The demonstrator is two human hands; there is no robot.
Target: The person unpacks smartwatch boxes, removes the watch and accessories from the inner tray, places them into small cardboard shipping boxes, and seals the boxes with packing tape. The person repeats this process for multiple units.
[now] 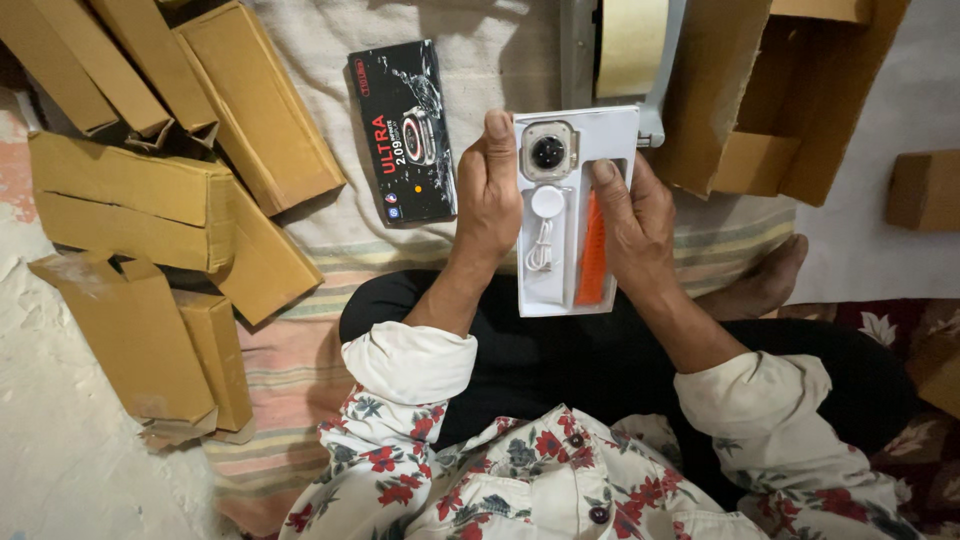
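**Two hands hold a white tray**

The left hand (487,195) grips the left edge of the white tray (575,215), thumb on top. The right hand (630,225) holds the right edge, thumb pressing beside the orange strap (593,255). The tray sits above the lap. A black box (402,130) lies on the cloth nearby.

This looks like a small packing spot on a home floor, with a striped mat (300,340), many brown cardboard boxes (130,190) and a tape roll (632,45).
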